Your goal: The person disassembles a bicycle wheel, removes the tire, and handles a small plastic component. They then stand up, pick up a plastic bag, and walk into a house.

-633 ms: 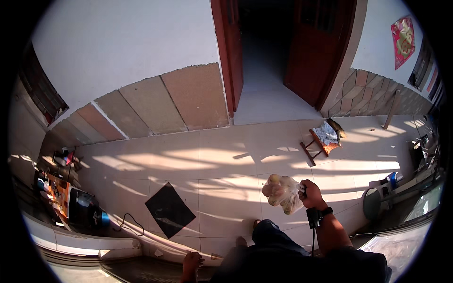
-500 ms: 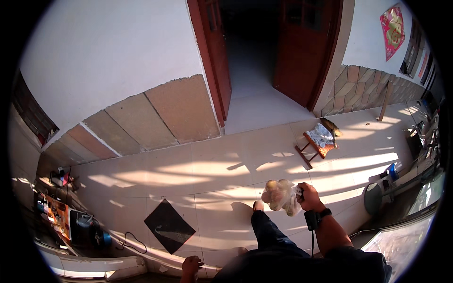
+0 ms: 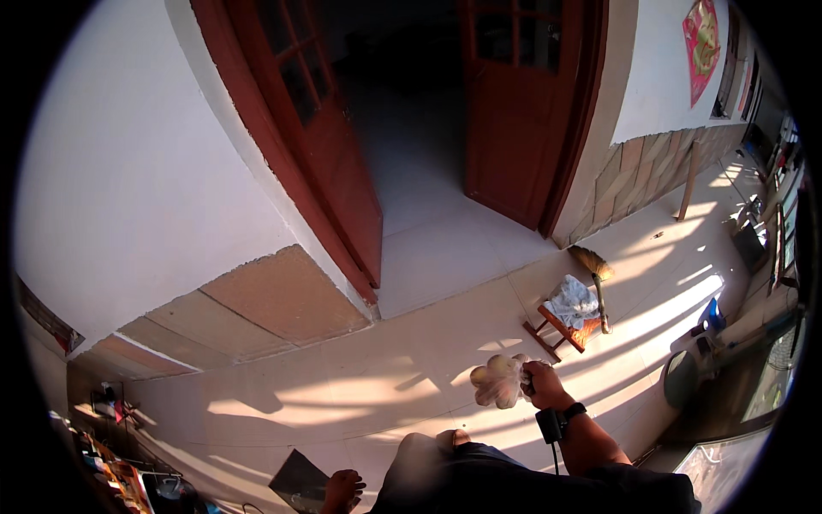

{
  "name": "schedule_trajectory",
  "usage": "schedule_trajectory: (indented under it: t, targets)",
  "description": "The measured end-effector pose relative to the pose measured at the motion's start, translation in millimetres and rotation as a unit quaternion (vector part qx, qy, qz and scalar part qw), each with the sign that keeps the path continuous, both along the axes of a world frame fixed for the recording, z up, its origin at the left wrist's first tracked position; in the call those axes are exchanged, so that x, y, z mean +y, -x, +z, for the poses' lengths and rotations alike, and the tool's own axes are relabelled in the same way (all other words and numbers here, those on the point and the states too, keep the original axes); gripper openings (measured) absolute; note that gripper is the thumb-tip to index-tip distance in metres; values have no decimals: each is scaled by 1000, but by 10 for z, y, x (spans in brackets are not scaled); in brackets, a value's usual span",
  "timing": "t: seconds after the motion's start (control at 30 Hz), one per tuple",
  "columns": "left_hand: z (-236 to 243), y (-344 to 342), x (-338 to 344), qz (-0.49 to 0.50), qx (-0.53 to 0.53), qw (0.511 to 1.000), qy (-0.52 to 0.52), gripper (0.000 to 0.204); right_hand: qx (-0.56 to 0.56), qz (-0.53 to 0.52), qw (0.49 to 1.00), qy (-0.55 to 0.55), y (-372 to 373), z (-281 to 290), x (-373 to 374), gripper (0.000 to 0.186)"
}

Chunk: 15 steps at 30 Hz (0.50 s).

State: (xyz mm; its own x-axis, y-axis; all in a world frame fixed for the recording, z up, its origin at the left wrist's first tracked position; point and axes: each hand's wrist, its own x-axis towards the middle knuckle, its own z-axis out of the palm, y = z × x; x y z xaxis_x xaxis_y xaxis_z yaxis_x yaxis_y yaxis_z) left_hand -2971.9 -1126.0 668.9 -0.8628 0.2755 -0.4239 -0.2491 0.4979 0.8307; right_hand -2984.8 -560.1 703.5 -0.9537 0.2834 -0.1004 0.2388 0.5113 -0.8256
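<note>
My right hand (image 3: 548, 385) is closed around the gathered neck of a clear plastic bag (image 3: 498, 381). Several round, pale yellowish-pink fruits or vegetables bulge inside it; their exact kind is unclear. The bag hangs above the tiled floor, left of my fist. A dark band with a small black box and a cable sits on my right wrist. Low in the picture, my left hand (image 3: 344, 489) hangs with loosely bent fingers, somewhat apart, and nothing visible in it. It overlaps the edge of a dark square mat (image 3: 295, 480) on the floor.
Ahead, a red double door (image 3: 514, 137) stands ajar onto a dark room. A small wooden stool (image 3: 572, 328) with a pale cloth (image 3: 572, 300) on it stands beside a broom (image 3: 597, 270). Assorted items line the right side, and more clutter (image 3: 128, 467) lies at lower left.
The view has shifted toward the doorway, so the door and stool look nearer and the mat sits lower. A knee has come up into view. My right hand still grips the bag.
</note>
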Motion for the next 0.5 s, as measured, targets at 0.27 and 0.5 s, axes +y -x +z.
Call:
schedule_trajectory:
  t: [0.27,0.5]
  targets:
    - [-647,2507,1231,-1,-246,968,42,27,44,-34,989,-138,1630,316,1019,38]
    - [-106,4807,2733,17,-204,979,19,32,12,-80,987,-136,3268,560,1795,30]
